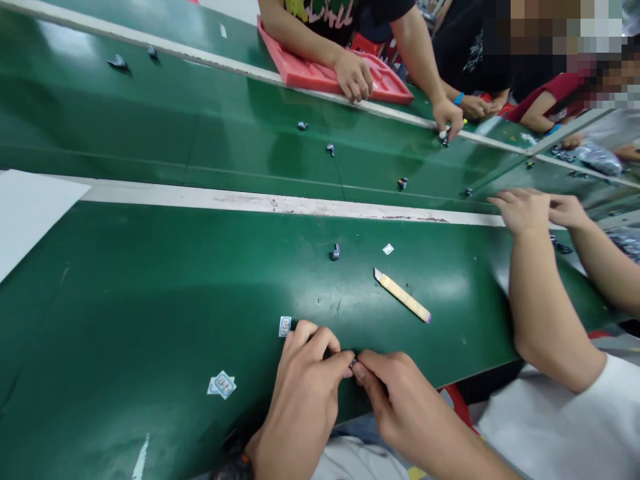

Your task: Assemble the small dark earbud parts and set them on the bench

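Near the front edge of the green bench, my left hand [307,380] and my right hand [400,387] meet, fingertips closed together. Between them is a small dark piece [353,363], pinched by both thumbs and forefingers and mostly hidden, so its kind does not show. A dark grey earbud [336,252] lies on the bench ahead of my hands. To its right is a craft knife [403,297] with a pale yellow handle, blade toward the upper left. One small printed label [285,326] sits beside my left fingers. Further left, overlapping labels [223,385] lie flat.
Beyond a pale rail [200,196] runs a green belt carrying scattered earbuds [331,149]. A co-worker across leans over a red tray [325,75]. At right, another person's arm [537,287] reaches over the bench. White paper [35,213] lies at left.
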The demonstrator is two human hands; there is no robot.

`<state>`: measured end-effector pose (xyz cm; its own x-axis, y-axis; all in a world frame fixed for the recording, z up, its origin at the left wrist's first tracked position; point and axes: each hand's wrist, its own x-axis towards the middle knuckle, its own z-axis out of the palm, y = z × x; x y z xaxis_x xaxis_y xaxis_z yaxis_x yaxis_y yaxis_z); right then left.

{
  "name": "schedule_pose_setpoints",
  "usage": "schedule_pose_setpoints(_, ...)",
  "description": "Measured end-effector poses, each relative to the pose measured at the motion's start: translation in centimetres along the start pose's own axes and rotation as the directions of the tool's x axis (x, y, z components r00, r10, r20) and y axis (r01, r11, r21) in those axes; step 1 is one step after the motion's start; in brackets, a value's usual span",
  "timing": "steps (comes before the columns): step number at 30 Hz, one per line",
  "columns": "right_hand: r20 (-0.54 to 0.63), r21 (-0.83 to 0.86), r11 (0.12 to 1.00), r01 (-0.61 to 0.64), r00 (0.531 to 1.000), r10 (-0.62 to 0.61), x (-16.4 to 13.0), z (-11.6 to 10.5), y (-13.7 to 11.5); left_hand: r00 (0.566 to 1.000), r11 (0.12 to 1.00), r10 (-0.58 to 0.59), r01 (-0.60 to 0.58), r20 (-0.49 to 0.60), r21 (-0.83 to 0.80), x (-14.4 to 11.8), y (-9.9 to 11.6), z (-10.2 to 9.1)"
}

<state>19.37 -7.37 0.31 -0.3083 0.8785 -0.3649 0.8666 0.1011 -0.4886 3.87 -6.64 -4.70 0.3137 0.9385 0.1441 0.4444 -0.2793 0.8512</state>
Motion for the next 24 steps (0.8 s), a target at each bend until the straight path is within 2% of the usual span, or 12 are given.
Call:
schedule_pose_setpoints(5,0.026,-0.239,0.967,-0.086,0.995,0.095,0.3,0.2,-1.2,0.994,0.998,0.024,-0.030,0.109,0.051,0.3,0.3,-0.7)
schedule_pose_setpoints(10,0.044,-0.403,0.901,-0.158,0.980,0.192,0.7,1.0,-2.2,0.993,0.999,0.015,-0.019,0.118,0.033,0.5,0.3,-0.8)
schedule_pose_setpoints(16,-0.069,-0.473,0.877,-0.084,0.996,0.059,0.3,1.6,-1.9,0.994,0.999,0.048,-0.049,0.096,0.012,0.4,-0.2,-0.6)
schedule_pose_setpoints(21,-0.085,-0.443,0.896,-0.030,0.996,-0.008,0.1,1.2,-1.8,0.993,0.998,0.003,-0.011,0.118,0.063,0.2,0.1,-0.7)
schedule_pose_setpoints(24,-0.130,-0.477,0.879,0.004,0.989,-0.074,-0.1,1.3,-2.0,0.994,0.994,0.016,-0.027,0.112,0.103,0.0,0.4,-0.8)
